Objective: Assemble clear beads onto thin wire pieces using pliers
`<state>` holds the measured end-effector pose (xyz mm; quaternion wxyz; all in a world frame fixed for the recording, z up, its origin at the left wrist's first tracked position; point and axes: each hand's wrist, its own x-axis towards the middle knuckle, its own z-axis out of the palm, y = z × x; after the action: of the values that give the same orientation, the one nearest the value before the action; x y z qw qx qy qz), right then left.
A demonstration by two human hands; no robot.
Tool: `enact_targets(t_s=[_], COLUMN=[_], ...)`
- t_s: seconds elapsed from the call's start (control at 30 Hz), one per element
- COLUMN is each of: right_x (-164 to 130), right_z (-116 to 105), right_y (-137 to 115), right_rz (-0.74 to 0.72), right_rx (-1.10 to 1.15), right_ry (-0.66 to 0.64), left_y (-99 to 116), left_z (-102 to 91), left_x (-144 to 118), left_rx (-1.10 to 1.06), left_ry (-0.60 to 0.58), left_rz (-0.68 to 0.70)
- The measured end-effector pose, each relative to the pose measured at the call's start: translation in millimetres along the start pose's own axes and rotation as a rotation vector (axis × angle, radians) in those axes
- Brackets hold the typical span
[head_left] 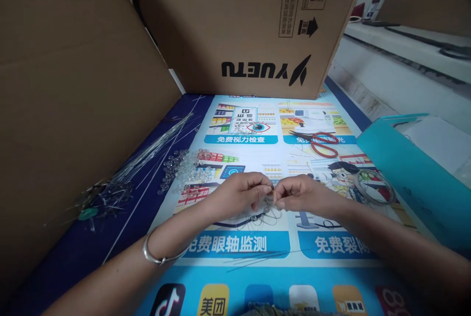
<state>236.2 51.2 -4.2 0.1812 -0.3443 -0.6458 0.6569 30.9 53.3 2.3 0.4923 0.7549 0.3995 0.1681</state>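
My left hand (245,193) and my right hand (303,193) meet over the middle of the printed sheet, fingers pinched and tips nearly touching. Between and just under them is a tangle of thin beaded wire (262,217), with loops and a few clear beads showing. Both hands appear closed on this wire; the exact spot is covered by the fingertips. A pile of clear round beads (187,169) lies to the left of my left hand. Beyond my right hand are scissors with red handles (324,145), lying partly open.
A bundle of long thin wires (154,146) lies at left, with a wire cluster (106,196) near its end. A clear ring-shaped roll (374,187) and a teal box (408,169) are at right. Cardboard walls (250,21) stand behind and left. Loose wires (253,258) lie in front.
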Motion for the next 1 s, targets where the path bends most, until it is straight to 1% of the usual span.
enact_targets(t_s=[0.07,0.17,0.23,0.3,0.4,0.57,0.63,0.73,0.77,0.87,0.93,1.0], right_x=[1,3,4,4,5,10,12,13,13,13,15,18], right_z=[0,0,0,2,6,14,16,14,13,10,8,8], right_y=[2,5,7,7,3,-2,-3,-6,-7,-10,-9,-7], right_rz=[0.005,-0.003,-0.022,-0.057,-0.097,-0.107,-0.134,-0.179,-0.185,-0.185,-0.200,-0.247], right_rx=[-0.008,-0.034,-0.067,-0.099,-0.173,-0.416,-0.468,-0.534,-0.563,-0.675,-0.774,-0.900], right_ry=[0.016,0.021,0.009,0.027,0.102,0.292,0.329,0.367,0.379,0.375,0.338,0.307], left_y=[-2,-3,-2,-2,-3,-4,-2,-4,-6,-20,-32,-41], left_z=[0.4,-1.3,-2.3,-2.5,-0.6,1.8,-3.2,-19.1,-25.2,-38.1,-38.6,-33.7], left_x=[1,-1,-2,-3,-2,-3,-5,-10,-12,-13,-9,-4], left_rx=[0.020,0.042,0.078,0.142,0.245,0.291,0.287,0.274,0.286,0.408,0.435,0.424], left_ry=[0.031,0.020,0.022,0.056,0.106,0.112,0.095,0.031,0.029,0.115,0.083,0.047], left_rz=[-0.001,0.010,0.026,0.049,0.075,0.073,0.075,0.096,0.097,0.078,0.048,0.032])
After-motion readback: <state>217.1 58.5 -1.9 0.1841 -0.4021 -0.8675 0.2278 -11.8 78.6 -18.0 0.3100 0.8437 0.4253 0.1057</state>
